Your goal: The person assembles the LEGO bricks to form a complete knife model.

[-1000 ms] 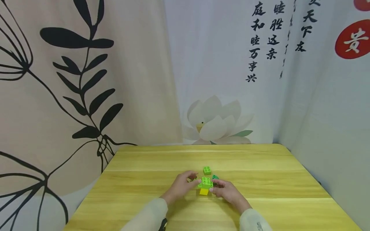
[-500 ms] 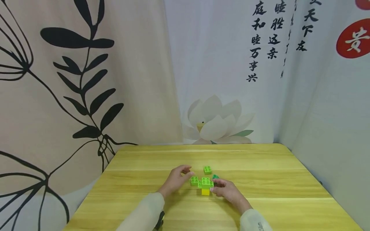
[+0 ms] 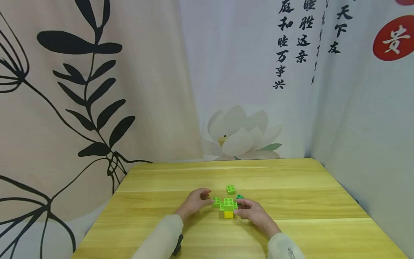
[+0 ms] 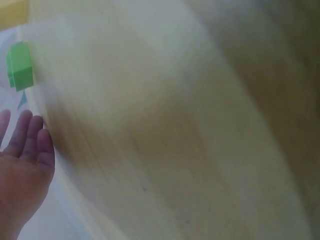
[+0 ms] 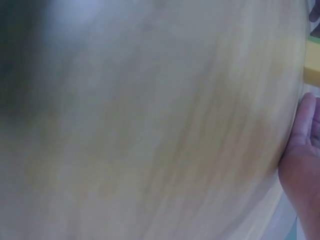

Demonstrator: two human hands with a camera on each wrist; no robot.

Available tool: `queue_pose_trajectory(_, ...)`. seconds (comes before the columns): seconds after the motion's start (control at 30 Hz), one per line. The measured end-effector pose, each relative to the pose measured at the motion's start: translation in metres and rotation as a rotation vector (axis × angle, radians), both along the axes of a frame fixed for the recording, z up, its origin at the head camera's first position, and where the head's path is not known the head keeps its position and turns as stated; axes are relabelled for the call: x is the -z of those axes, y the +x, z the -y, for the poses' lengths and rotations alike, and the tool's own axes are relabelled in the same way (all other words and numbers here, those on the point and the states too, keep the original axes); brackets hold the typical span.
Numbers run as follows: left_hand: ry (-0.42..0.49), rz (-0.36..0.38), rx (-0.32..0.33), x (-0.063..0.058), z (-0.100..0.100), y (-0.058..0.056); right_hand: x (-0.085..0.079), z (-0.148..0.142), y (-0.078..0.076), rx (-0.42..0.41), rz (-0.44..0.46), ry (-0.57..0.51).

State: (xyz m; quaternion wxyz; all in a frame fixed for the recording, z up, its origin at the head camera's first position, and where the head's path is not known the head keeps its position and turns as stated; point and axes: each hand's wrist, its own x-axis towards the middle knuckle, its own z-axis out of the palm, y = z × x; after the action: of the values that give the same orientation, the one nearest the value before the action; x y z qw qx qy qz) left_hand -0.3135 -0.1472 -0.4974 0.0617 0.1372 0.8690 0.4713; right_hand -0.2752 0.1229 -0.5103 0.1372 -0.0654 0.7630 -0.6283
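Note:
A small toy-brick build [image 3: 228, 205] stands mid-table, light green bricks on top of a yellow one, with green studs out to both sides. My right hand [image 3: 253, 213] pinches its right end, thumb in front and fingers behind. In the right wrist view, the yellow brick [image 5: 312, 62] lies just past the fingertips. My left hand [image 3: 193, 204] is relaxed, fingers loosely bent, its thumb tip right at the left side of a loose light green brick [image 3: 216, 202]. The left wrist view shows a green brick [image 4: 20, 67] beyond that hand's fingertips.
Behind the build, a light green brick [image 3: 230, 189] lies on the wooden table [image 3: 155, 180]. A darker green brick [image 3: 239, 196] sits close to the right fingers, partly covered. A printed curtain [image 3: 161, 90] hangs along the table's far edge.
My left hand has drawn back leftward from the build, uncovering the loose light green brick. The build has turned slightly and now stands straighter. My right hand has stayed at its right end.

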Motion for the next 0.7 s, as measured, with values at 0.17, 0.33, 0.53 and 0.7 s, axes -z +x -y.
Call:
queue_pose_trajectory(0.17, -0.012, 0.041, -0.006, -0.0009, 0.0003, -0.0044, -0.0023, 0.0, -0.0002, 0.009, 0.015, -0.016)
queue_pose_trajectory(0.33, -0.026, 0.035, 0.012, 0.0015, -0.0024, -0.0067, -0.0045, -0.0001, 0.0001, 0.007, 0.025, -0.042)
queue_pose_trajectory(0.53, -0.055, 0.025, 0.003, 0.0029, -0.0042, -0.0054, -0.0071, 0.0022, 0.0009, 0.006, 0.023, -0.027)
queue_pose_trajectory(0.7, -0.07, 0.005, 0.015, 0.004, -0.005, -0.0063, -0.0069, 0.0057, 0.0019, 0.02, 0.015, 0.006)
